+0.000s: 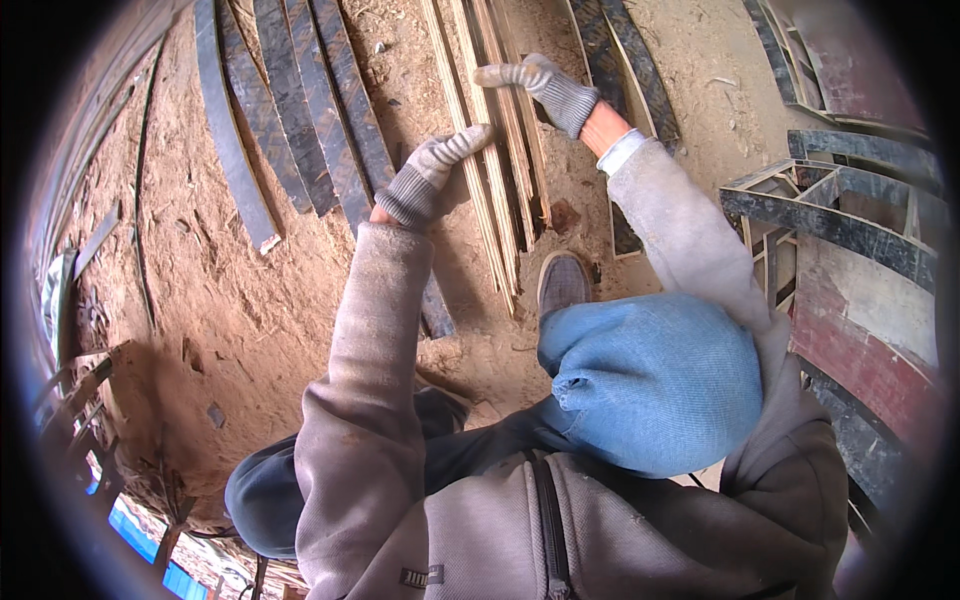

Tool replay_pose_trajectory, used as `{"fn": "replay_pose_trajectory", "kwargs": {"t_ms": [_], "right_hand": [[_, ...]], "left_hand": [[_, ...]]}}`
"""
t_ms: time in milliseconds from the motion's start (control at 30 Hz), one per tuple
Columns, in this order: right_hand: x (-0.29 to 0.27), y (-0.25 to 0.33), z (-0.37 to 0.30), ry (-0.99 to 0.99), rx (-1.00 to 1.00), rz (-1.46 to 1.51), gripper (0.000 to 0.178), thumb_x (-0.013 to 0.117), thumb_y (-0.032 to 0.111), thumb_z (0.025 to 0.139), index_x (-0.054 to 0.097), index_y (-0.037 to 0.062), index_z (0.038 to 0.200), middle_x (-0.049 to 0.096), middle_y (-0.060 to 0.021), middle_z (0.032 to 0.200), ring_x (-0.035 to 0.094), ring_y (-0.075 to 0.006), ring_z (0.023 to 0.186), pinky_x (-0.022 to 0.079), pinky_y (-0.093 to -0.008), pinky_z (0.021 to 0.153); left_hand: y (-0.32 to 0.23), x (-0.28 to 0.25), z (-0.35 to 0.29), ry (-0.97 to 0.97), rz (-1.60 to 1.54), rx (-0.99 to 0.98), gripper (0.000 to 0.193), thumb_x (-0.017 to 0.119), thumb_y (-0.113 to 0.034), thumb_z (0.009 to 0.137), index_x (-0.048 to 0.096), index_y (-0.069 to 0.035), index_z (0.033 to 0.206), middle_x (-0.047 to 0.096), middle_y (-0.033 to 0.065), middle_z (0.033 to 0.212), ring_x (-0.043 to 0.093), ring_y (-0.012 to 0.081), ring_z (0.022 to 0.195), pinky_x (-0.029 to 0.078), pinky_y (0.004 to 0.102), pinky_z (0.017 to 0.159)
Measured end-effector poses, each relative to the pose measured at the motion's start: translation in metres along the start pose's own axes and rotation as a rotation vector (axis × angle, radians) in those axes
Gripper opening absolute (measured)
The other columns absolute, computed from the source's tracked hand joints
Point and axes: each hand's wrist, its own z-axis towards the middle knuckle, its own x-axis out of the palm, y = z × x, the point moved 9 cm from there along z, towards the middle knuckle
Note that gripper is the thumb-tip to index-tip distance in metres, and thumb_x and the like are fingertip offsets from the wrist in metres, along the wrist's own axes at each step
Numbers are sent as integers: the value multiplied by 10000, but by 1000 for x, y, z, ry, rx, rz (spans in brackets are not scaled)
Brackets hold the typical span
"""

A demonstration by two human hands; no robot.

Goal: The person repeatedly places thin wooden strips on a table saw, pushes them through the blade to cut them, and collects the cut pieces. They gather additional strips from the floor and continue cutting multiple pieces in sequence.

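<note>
Both my hands wear whitish knit gloves with grey cuffs. Between them, several long, narrow plywood strips stand on edge side by side, with their pale layered edges facing up. My left hand is closed on the left side of these strips, with its fingertips over the top edge. Farther up, my right hand reaches across from the right, its fingers over the same strips and hooked at their left side. Both thumbs are hidden.
Dark-faced boards lie on the dusty ground to the left, and more dark strips lie at the far right. Curved wooden frames stand along the right side. My shoe is close to the strips' near ends.
</note>
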Motion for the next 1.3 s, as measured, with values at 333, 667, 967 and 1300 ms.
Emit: {"fn": "replay_pose_trajectory", "kwargs": {"t_ms": [333, 667, 967, 1300], "right_hand": [[-15, 17, -8, -112, 199, -201, 509, 652, 518, 1012, 732, 137, 1340, 669, -104, 1457, 546, -244, 1450, 373, -449, 1269], [8, 9, -37, -198, 558, -319, 675, 753, 702, 872, 586, 66, 1025, 465, -102, 1123, 395, -183, 1119, 340, -410, 973], [38, 58, -64, -291, 583, -441, 714, 761, 783, 826, 570, 143, 572, 404, 39, 535, 441, -103, 522, 381, -356, 518], [63, 48, -75, -272, 477, -123, 933, 681, 755, 899, 713, -100, 1270, 687, -292, 1336, 584, -266, 1382, 468, -396, 1153]], "left_hand": [[6, 20, 11, 84, -11, -50, 421, 843, -280, 924, 763, 3, 1225, 794, 111, 1154, 745, 174, 1019, 585, 317, 920], [15, 3, 9, 15, -54, 18, 340, 769, -235, 977, 754, 1, 1221, 792, 101, 1138, 751, 190, 1022, 588, 331, 951], [14, 5, 14, 70, -126, 26, 358, 802, -274, 951, 756, -41, 1219, 784, 86, 1181, 742, 199, 1082, 575, 348, 1005], [13, 0, 10, 153, -5, -26, 403, 824, -307, 928, 761, -18, 1201, 780, 94, 1153, 722, 190, 1070, 547, 331, 995]]}}
